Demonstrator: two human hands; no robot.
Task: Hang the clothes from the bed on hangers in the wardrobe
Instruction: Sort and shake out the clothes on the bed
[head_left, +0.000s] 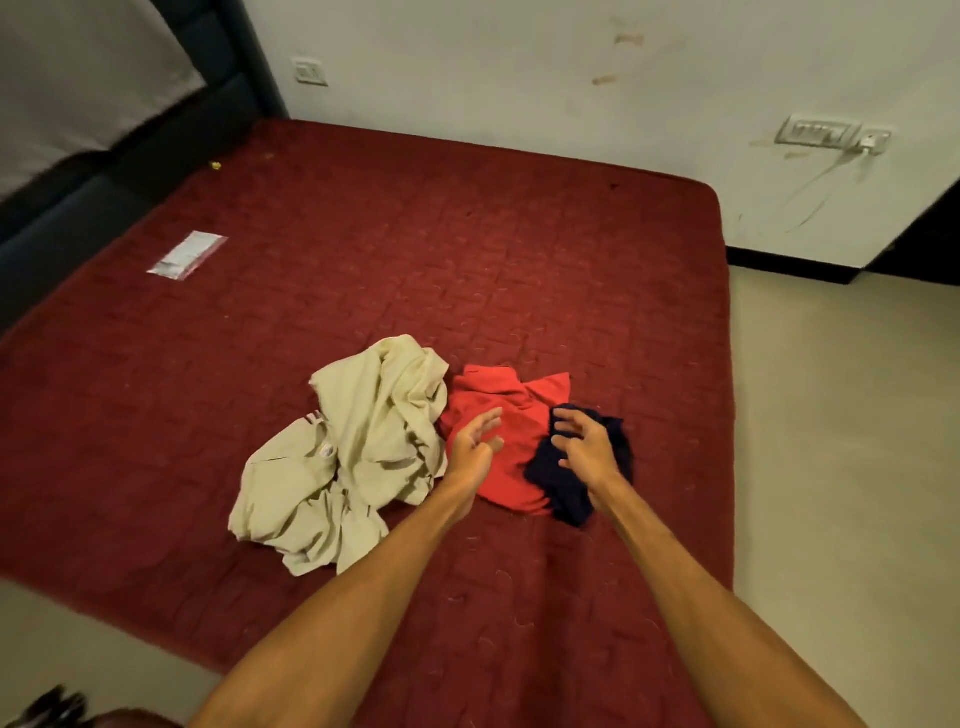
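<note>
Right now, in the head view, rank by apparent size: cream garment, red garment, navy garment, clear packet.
1. cream garment
2. red garment
3. navy garment, partly covered
4. clear packet, farther away; these two unsure

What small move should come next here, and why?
Probably close the right hand on the navy garment and lift it: its bent fingers hover over it, and it lies atop the edge of the red garment. The open left hand can steady the red one.
</note>
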